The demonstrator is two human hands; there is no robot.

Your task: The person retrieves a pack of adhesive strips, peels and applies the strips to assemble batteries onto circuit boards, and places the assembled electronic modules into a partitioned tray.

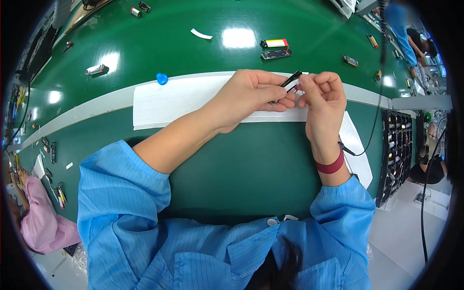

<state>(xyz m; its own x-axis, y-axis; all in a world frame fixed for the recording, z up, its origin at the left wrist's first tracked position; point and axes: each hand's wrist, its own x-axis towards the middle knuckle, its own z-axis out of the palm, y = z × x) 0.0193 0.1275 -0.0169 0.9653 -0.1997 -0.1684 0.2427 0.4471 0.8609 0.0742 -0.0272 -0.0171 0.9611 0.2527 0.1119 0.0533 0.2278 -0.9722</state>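
Observation:
My left hand (251,94) is closed on a slim black circuit board (293,77), held tilted between thumb and fingers above a white paper sheet (166,107). A small pale strip and a bit of red show beside the board, partly hidden by my fingers. My right hand (323,104) pinches at the board's far right end, thumb against forefinger. What lies in that pinch is too small to make out. Around my right wrist is a dark red band (330,165) with a black cord (366,149) attached.
Beyond the paper lie a yellow-and-white battery (274,43) and a circuit board with a red wire (277,54). A blue knob-like piece (162,79) stands at the paper's edge. A black tray of parts (397,154) is at right. Co-workers sit at both sides, one in a pink sleeve (43,217).

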